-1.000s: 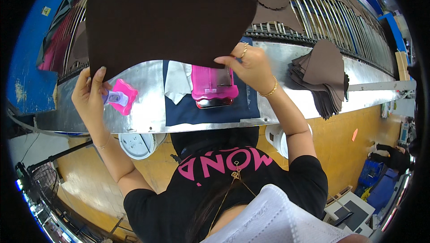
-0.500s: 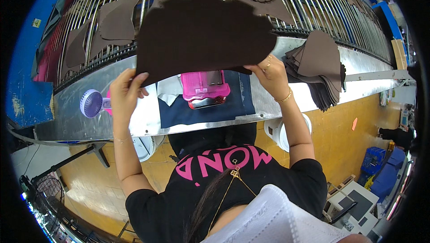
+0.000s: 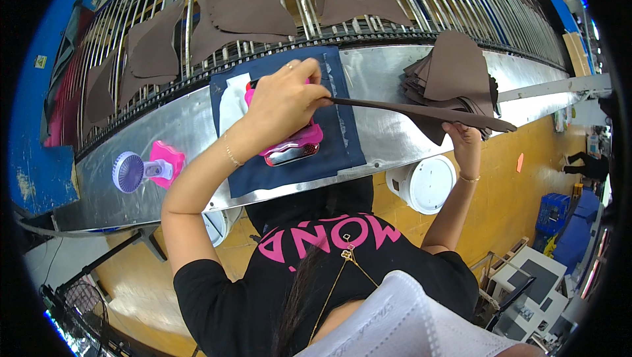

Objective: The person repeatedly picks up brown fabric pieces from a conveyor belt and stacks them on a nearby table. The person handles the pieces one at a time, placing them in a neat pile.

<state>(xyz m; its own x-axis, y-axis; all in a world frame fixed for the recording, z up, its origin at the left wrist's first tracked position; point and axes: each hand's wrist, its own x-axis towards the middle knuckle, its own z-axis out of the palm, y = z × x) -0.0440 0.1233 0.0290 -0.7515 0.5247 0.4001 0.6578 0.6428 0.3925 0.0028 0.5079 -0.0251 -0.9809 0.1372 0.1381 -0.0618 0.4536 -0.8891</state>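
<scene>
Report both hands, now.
Left hand: closed, pinching one end of the brown cut panel.
Right hand: closed, holding the same panel toward its other end.

On my remote counter [image 3: 382, 71], the cloth [image 3: 341, 140] lies with the holder [image 3: 306, 137] on it; I have the fan [image 3: 128, 173] to its left, the panel [image 3: 401, 109] and stack [image 3: 459, 71] to its right, the rack [image 3: 461, 21] behind it.

The held brown piece [image 3: 421, 111] looks matt, the metal table [image 3: 372, 84] glossy.
</scene>
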